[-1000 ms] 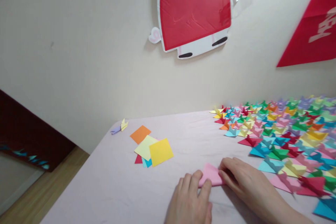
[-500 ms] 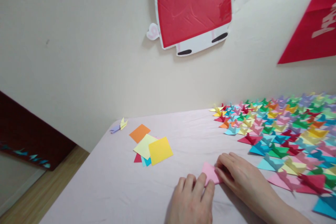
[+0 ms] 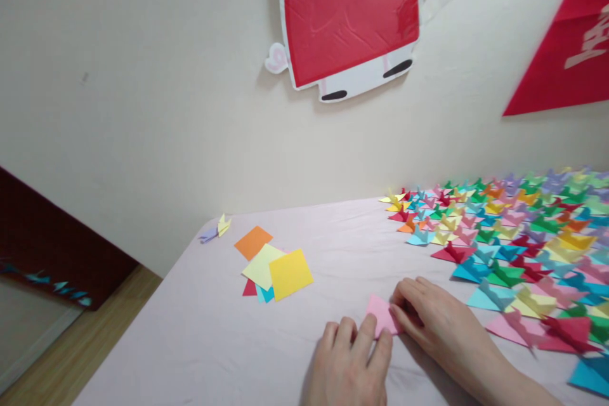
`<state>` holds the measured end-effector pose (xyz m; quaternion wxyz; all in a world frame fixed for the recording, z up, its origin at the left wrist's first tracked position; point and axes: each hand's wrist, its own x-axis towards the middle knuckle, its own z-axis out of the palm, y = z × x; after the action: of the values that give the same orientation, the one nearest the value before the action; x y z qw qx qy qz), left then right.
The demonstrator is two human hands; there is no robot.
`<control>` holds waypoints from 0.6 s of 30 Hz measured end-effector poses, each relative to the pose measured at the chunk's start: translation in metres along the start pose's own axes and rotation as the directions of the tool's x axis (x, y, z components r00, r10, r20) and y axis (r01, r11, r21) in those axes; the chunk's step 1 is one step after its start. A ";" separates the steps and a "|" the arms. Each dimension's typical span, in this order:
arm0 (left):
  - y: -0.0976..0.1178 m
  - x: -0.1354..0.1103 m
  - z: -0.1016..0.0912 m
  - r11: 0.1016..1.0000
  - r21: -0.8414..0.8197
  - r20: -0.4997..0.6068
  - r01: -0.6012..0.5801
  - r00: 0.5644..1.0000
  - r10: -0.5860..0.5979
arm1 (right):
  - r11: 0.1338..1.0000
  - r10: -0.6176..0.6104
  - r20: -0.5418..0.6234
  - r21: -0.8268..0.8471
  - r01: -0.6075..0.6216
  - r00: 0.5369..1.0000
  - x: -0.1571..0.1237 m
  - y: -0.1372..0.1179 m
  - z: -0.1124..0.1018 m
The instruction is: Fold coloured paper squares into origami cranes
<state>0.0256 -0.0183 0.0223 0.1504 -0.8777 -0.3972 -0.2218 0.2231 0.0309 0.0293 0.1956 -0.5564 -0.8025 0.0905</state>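
A small folded piece of pink origami paper (image 3: 379, 315) lies on the cloth-covered table, between my two hands. My left hand (image 3: 349, 355) holds its near left edge down with thumb and forefinger, while the other fingers bend toward the cloth. At the paper's right corner, my right hand (image 3: 428, 317) is closed, its thumb and fingertips pinching the edge. Part of the paper is hidden under the fingertips of both hands.
Rows of colourful folded paper cranes (image 3: 504, 273) cover the right side. Loose paper squares (image 3: 291, 274) overlap left of centre. Two small folded pieces (image 3: 216, 229) rest at the far left corner. A wall (image 3: 190, 108) with a red cutout (image 3: 352, 19) rises behind the table.
My left thumb and fingers have shifted slightly to the right along the pink paper's near edge. My right hand stays nearly still at the corner.
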 end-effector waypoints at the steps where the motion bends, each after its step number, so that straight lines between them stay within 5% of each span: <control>1: 0.000 0.000 0.000 1.000 0.004 -0.011 -0.002 1.000 0.002 | 1.000 0.002 0.001 -0.002 -0.002 1.000 0.000 0.000 0.000; 13: -0.001 -0.001 0.003 0.996 0.078 0.011 -0.043 0.999 0.042 | 0.999 0.032 -0.009 0.012 -0.032 0.999 0.000 -0.001 0.001; 18: 0.002 0.001 0.005 0.989 0.138 -0.002 -0.060 0.998 0.061 | 0.989 0.025 0.003 0.148 -0.025 1.000 -0.005 -0.008 -0.006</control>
<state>0.0290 -0.0170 0.0185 0.2186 -0.8763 -0.3841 -0.1920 0.2206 0.0233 0.0366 0.2348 -0.5502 -0.7867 0.1523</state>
